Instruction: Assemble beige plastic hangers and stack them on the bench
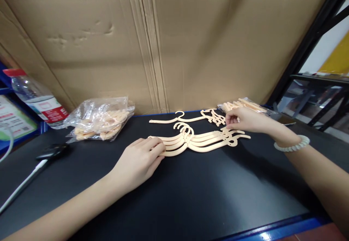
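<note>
Several cream plastic clothes hangers (203, 147) lie overlapped on the black table, their hooks bunched at the centre. My left hand (139, 159) is closed around their left ends, hiding the tips. My right hand (242, 120) pinches at the far right end of the rearmost hanger in the stack. Small cutout pieces are on the hangers' right arms, just below those fingers. Behind the stack a single hanger (166, 121) lies flat, and a cluster of small cream connector pieces (215, 117) lies at its right end.
A clear plastic bag (98, 119) of cream parts sits at the back left, near a red-capped bottle (40, 99). Another bag of hanger parts (245, 104) is behind my right hand. A black device (53, 151) with a white cable lies left. Cardboard (218, 44) stands behind the table (177, 197).
</note>
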### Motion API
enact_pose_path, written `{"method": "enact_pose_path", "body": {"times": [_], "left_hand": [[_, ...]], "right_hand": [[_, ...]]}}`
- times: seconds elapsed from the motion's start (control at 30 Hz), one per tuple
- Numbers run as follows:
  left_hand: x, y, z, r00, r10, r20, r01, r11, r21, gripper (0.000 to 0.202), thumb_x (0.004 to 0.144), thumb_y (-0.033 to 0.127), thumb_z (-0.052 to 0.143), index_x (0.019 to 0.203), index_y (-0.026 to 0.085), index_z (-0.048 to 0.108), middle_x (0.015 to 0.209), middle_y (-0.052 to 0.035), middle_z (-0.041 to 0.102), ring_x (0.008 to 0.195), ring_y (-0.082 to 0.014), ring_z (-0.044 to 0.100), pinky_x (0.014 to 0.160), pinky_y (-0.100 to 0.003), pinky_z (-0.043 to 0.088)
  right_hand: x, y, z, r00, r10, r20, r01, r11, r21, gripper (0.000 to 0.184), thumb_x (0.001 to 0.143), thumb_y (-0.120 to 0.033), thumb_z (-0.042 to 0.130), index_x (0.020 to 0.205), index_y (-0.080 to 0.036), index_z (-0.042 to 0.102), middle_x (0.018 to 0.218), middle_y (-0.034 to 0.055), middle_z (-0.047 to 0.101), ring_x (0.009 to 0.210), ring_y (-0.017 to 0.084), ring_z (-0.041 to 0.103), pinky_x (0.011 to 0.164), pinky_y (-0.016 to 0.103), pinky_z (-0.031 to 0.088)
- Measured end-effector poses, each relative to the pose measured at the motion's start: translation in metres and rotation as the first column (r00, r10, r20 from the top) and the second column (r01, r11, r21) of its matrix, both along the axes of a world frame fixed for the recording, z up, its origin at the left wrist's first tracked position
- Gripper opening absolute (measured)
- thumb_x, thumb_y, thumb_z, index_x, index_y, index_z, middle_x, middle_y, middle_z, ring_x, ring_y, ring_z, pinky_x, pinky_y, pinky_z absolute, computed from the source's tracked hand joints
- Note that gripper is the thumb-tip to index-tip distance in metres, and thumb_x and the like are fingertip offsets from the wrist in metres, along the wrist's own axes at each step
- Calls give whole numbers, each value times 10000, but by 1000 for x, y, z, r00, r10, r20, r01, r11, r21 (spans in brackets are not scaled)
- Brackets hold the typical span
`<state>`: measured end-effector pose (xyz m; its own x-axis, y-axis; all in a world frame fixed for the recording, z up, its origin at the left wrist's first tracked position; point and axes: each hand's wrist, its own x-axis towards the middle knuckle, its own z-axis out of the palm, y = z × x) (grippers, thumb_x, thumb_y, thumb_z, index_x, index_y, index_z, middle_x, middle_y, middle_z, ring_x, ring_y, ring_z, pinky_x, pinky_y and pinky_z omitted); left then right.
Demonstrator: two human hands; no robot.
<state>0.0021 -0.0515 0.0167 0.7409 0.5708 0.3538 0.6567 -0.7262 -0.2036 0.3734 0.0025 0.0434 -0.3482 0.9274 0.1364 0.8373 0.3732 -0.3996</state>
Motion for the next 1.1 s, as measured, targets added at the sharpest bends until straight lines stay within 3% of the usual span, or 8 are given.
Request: {"method": "enact_pose_path", "body": {"times": [0.23,0.37,0.53,0.67,0.77,1.1], "left_hand": [[3,-2,-1,998,-41,38,42,999,-31,188,948,194,409,829,181,553,864,-56,638,800,-210,609,694,-328,448],[3,-3,0,998,-47,49,49,998,-47,192,956,198,408,843,180,562,880,-56,640,825,-213,608,708,-335,452],[3,-4,1,1000,-24,6,24,999,-42,214,949,183,402,802,169,557,797,-44,615,730,-195,576,661,-331,434],[2,-4,2,1000,-4,-11,4,1000,-18,195,933,172,418,786,168,547,772,-36,603,717,-194,559,651,-331,417],[1,-3,1,1000,12,-25,-12,1000,-5,181,926,166,428,783,172,539,778,-32,601,720,-192,552,651,-329,406],[-2,4,-5,998,69,-11,-69,997,43,198,951,177,406,808,179,543,810,-39,606,714,-194,553,663,-334,410]], "right_hand": [[-27,-13,0,999,39,10,-40,991,124,116,767,-240,527,659,-197,514,593,-10,548,538,131,479,507,258,321],[-33,-19,2,993,96,71,-104,987,125,280,813,-307,560,592,-203,422,537,-37,456,504,109,405,493,253,281],[-43,-24,-1,945,306,116,-302,952,-48,253,707,-323,752,665,-182,545,664,-21,540,606,122,487,546,237,348],[-51,-26,-6,916,388,106,-385,922,-47,106,760,-200,689,687,-170,619,693,-9,565,641,123,519,599,240,384],[-54,-27,-8,921,378,92,-377,926,-37,87,754,-117,651,688,-163,618,694,-5,577,627,119,524,602,237,394],[-55,-25,-12,948,298,115,-302,953,22,138,757,-74,607,661,-168,574,658,-11,572,599,113,505,573,229,363]]}}
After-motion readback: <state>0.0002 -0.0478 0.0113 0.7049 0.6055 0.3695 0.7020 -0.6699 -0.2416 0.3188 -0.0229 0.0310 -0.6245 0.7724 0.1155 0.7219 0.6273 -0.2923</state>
